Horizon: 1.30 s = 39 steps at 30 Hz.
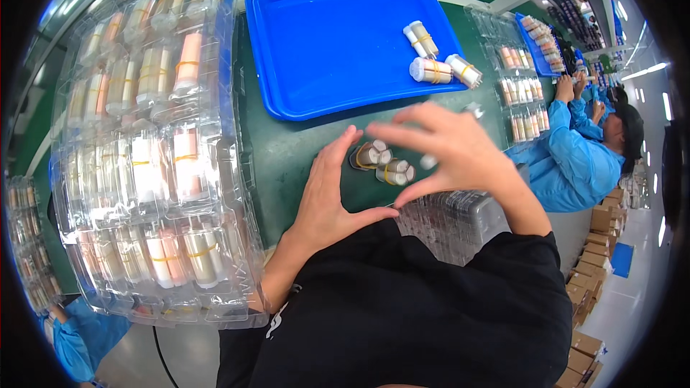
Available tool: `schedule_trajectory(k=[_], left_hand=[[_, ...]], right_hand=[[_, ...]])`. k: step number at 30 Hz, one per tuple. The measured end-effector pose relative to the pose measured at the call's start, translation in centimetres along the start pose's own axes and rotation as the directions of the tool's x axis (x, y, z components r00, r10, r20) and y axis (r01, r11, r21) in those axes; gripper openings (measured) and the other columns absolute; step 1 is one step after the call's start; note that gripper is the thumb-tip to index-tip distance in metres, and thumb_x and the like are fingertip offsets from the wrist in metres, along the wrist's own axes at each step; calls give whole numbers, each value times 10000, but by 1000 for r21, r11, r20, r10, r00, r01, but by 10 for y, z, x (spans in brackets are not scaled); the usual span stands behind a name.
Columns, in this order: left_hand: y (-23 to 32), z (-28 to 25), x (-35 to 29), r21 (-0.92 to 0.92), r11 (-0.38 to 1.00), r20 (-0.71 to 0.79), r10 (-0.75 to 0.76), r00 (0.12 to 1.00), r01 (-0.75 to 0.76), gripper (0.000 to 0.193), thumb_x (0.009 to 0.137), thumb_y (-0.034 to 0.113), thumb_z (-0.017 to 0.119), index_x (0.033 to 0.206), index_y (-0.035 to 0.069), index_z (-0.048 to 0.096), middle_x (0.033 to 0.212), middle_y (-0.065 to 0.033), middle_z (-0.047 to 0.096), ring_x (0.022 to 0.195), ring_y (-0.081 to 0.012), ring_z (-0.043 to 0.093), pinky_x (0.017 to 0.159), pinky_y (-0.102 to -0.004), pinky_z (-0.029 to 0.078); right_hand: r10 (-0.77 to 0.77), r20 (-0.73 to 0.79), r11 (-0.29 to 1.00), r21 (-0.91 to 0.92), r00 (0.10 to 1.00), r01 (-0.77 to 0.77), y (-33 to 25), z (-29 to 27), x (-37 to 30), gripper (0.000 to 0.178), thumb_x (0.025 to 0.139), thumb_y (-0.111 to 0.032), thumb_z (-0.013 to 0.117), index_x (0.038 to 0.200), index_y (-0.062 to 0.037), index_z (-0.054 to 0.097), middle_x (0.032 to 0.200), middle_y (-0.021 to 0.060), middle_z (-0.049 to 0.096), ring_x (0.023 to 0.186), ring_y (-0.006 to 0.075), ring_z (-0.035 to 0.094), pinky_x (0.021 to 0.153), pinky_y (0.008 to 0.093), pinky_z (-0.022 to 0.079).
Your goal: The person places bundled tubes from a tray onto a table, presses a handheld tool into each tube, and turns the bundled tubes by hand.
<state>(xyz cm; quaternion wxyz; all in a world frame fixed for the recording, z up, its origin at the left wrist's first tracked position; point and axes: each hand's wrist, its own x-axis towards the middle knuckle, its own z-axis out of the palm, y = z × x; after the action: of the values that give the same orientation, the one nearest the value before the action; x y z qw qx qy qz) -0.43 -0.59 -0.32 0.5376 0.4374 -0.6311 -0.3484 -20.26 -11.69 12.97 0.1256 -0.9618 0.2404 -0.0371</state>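
Two small bundles of cylindrical tubes, each with a yellow band around it, stand close together on the green table: one bundle (370,154) by my left fingers, the other bundle (395,172) between my hands. My left hand (325,190) is open beside them, fingers stretched up and thumb reaching right. Arched over their right side, my right hand (449,147) is open with fingers apart and slightly blurred. The thumb tips nearly meet in front of the bundles. A small whitish blurred thing (429,162) shows near my right palm; whether the hand touches it I cannot tell.
A blue tray (330,50) lies beyond my hands, three banded bundles (430,70) at its right side. Clear plastic trays (233,201) full of banded tubes rise at the left. More clear trays (467,219) sit near my right forearm. A co-worker in blue (575,151) works at right.
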Motion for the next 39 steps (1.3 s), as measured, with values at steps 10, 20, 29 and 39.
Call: schedule_trajectory(k=[10, 20, 29, 39], left_hand=[[25, 1, 29, 114, 989, 1, 95, 995, -95, 977, 703, 349, 945, 1505, 57, 469, 1484, -179, 497, 1323, -377, 508, 1108, -487, 412], [39, 48, 103, 366, 922, -83, 168, 982, -127, 340, 935, 109, 666, 1273, 75, 652, 1333, -134, 624, 1226, -340, 584, 1024, -457, 429], [16, 84, 159, 660, 723, 145, 143, 979, -204, 421, 870, 162, 732, 1274, 93, 636, 1227, -109, 636, 1189, -313, 579, 941, -468, 460], [15, 87, 173, 605, 781, 125, 97, 987, -153, 396, 852, 107, 764, 1224, 57, 636, 1113, -124, 614, 1027, -335, 564, 881, -434, 466]], right_hand=[[558, -107, 825, -35, 823, -564, 131, -30, -46, 445, 914, -382, 757, 1235, -94, 648, 902, 182, 702, 815, 331, 686, 707, 404, 515], [331, 99, 943, 3, 939, -333, 60, -12, -73, 343, 859, -323, 790, 1104, -97, 709, 960, 123, 686, 883, 335, 699, 777, 440, 555], [312, -68, 919, 276, 948, -282, 104, -54, -46, 404, 888, -449, 778, 965, -61, 696, 892, 175, 707, 845, 354, 700, 743, 435, 531], [585, 95, 805, 53, 805, -591, 196, -7, 49, 702, 692, -651, 796, 956, -2, 754, 944, 228, 758, 919, 355, 751, 807, 460, 594]])
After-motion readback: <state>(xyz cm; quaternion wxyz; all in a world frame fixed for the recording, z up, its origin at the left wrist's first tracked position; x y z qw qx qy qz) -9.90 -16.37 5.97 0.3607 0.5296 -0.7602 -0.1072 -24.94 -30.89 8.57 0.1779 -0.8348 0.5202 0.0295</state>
